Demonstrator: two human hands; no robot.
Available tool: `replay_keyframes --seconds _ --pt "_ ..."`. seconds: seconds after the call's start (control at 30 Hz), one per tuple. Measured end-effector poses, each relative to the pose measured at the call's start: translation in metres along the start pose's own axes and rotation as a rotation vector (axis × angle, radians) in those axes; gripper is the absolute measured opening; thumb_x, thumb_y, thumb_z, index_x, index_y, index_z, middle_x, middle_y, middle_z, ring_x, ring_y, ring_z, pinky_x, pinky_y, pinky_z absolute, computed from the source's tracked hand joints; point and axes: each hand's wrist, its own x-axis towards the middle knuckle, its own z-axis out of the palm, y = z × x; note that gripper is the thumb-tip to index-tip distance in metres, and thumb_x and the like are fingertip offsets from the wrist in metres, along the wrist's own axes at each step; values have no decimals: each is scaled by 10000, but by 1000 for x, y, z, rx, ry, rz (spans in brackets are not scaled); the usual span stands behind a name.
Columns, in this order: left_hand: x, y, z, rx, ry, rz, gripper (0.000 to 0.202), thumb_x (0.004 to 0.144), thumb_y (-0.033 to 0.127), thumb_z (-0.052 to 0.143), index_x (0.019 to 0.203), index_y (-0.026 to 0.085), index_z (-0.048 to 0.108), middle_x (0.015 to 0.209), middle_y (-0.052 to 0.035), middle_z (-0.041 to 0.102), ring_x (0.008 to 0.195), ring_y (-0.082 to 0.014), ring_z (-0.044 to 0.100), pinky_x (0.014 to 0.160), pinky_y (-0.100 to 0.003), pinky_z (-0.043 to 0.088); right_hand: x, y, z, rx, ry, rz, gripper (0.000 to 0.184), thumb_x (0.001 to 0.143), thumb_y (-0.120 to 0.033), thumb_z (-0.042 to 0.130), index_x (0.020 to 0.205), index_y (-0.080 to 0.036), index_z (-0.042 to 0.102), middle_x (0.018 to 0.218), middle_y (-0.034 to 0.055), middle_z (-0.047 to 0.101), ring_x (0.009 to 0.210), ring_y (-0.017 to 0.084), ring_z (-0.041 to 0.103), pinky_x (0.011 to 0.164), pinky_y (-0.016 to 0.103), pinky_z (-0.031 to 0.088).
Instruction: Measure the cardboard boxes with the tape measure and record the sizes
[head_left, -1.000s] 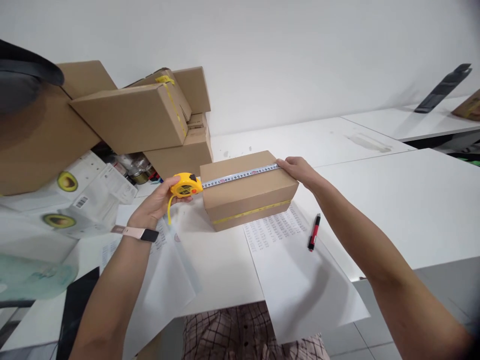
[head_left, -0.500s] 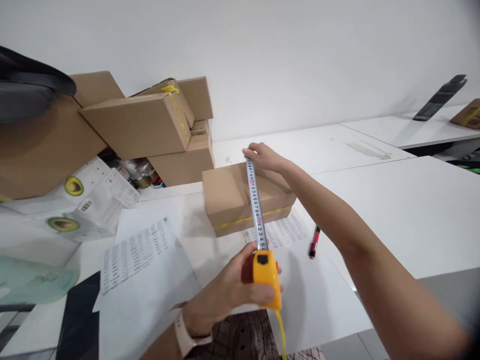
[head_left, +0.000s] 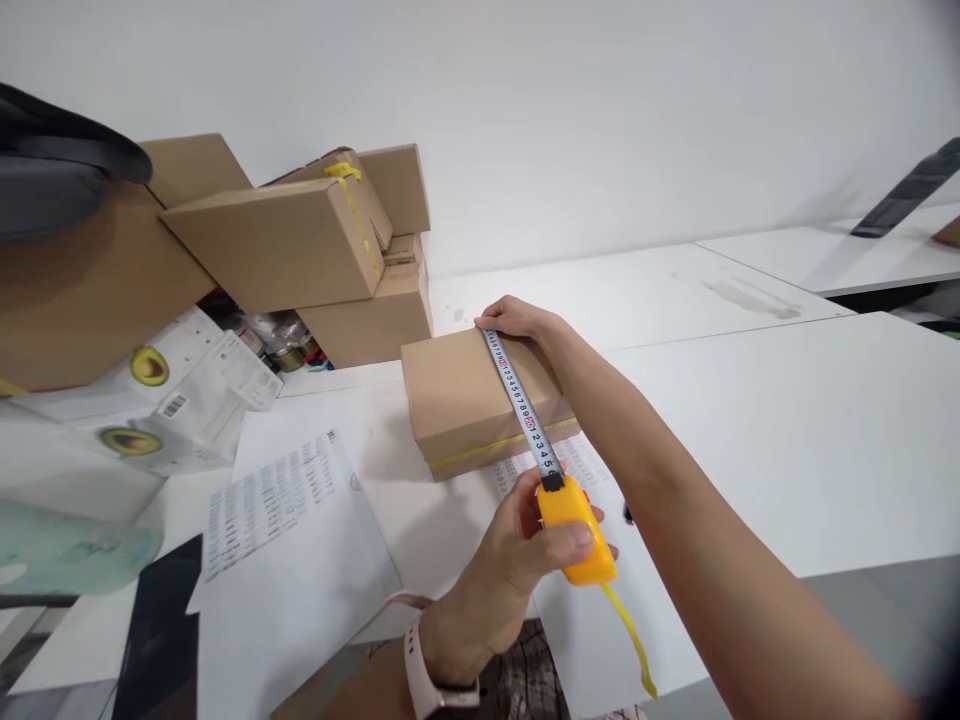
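My left hand (head_left: 499,570) is wrapped around the yellow case of a tape measure (head_left: 574,525), its thumb on top, in front of a closed cardboard box (head_left: 454,385). The extended blade (head_left: 517,395) runs at a slant across the box's top to its far edge. There my right hand (head_left: 516,316) pinches the blade's end, which its fingers hide. Yellow tape lines the box's near side. A yellow wrist strap (head_left: 631,640) dangles from the case.
Cardboard boxes (head_left: 262,250) are piled at the left, above white cartons with avocado pictures (head_left: 187,395). Printed sheets (head_left: 292,560) lie on the white table (head_left: 750,430). My right forearm mostly covers a marker (head_left: 628,514). A dark bottle (head_left: 907,190) stands far right.
My left hand has moved the tape case right and tilted it, so the blade now slants. My right hand has shifted slightly left and down in view. My right forearm now covers most of the marker.
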Motion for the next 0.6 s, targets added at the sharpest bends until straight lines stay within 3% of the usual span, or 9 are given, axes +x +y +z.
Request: replay_keyframes --seconds 0.1,0.17,0.3,0.37,0.43,0.5,0.6 --pt "6 -3 0 28 46 21 534 667 443 882 1049 193 604 1100 -48 612 856 -211 704 854 -378 525 -22 0 3 59 6 5 479 926 -731 428 1147 -359 632 868 0 694 709 197 562 657 359 428" --pt "9 -4 -3 76 70 29 520 673 431 874 1051 188 611 1117 -53 614 872 -204 686 849 -367 528 -18 5 2 58 9 8 479 922 -743 440 1138 -360 629 859 -8 685 721 189 567 659 347 442" --pt "-6 -2 -19 189 94 68 550 681 369 880 1126 215 596 1048 -35 628 919 -204 662 812 -325 546 42 18 -12 -35 54 -52 469 887 -741 544 982 -296 660 860 14 706 810 198 599 763 358 490" --pt "-23 2 -31 285 156 121 633 680 351 886 1216 247 566 1059 -41 637 972 -228 659 770 -309 563 76 26 -30 -89 160 -114 461 865 -709 615 920 -255 673 942 57 729 908 217 626 846 380 500" --pt "-40 7 -45 391 266 196 716 687 332 877 1303 270 518 1094 -56 652 1037 -256 661 763 -308 581 91 40 -51 -114 304 -140 488 894 -694 587 900 -215 683 994 101 733 953 225 651 904 397 496" --pt "-52 10 -57 467 369 272 755 692 317 863 1346 273 487 1135 -71 664 1085 -277 670 793 -318 594 83 60 -71 -176 390 -88 518 918 -689 551 906 -191 697 970 123 732 921 231 661 888 412 507" --pt "-58 13 -73 535 443 339 736 687 301 845 1338 261 503 1241 -95 659 1084 -284 695 836 -335 601 45 88 -88 -229 314 71 548 941 -690 508 979 -181 710 919 126 725 850 227 653 846 423 523"
